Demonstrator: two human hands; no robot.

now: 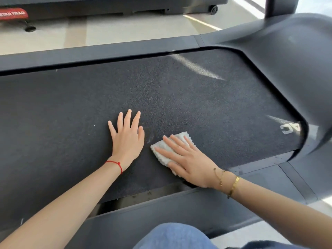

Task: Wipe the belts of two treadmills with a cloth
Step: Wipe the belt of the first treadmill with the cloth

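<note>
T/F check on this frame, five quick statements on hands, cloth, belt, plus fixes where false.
1. The right hand presses the white cloth flat on the belt. True.
2. The left hand grips a spray bottle. False: it rests flat on the belt, fingers spread, holding nothing.
3. The cloth lies left of the left hand. False: it lies to its right, under the right hand.
4. A red string circles the left wrist. True.
5. The cloth is draped over the side rail. False: it lies on the belt.
</note>
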